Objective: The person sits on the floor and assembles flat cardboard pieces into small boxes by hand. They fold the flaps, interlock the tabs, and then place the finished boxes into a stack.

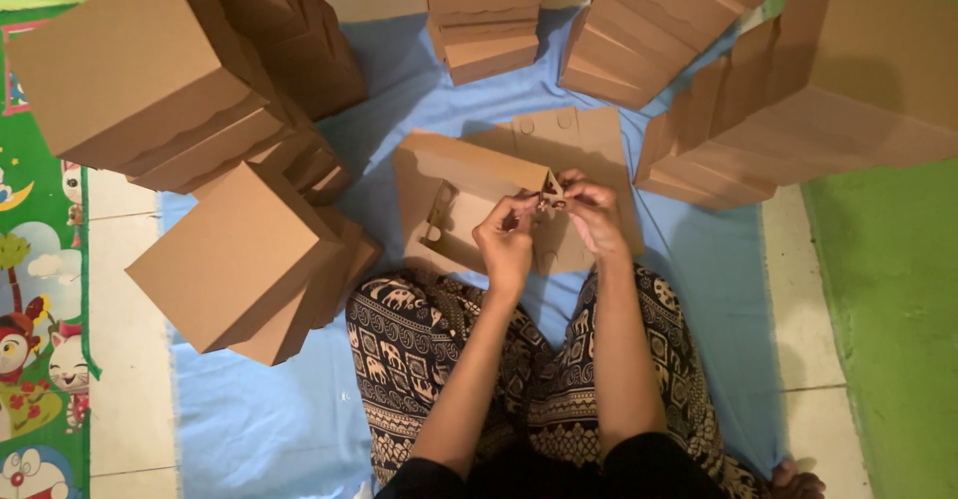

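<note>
Operator seated cross-legged on floor, on blue sheet (689, 259). One partly folded cardboard box (469, 200) lies on the sheet just beyond the knees, w/ one side panel raised; a flat slotted blank sits under/behind it.

Left hand (506, 240): fingers curled, pinching the small corner flap (550, 188) from the left. Right hand (596, 215): fingertips pressed on same flap from the right. Both hands meet at the flap, approx. centre of view, above the box. Flap held upright between the hands; likely so the tab lines up w/ its slot.

Finished boxes: 5 stacks ringed around the work spot, within arm's reach. 2 at left (150, 70), 1 top centre, 2 at right (828, 90). Exact box qty per stack: cannot tell, edges overlap.

Cartoon mat (40, 339) along left edge; green mat at right.
</note>
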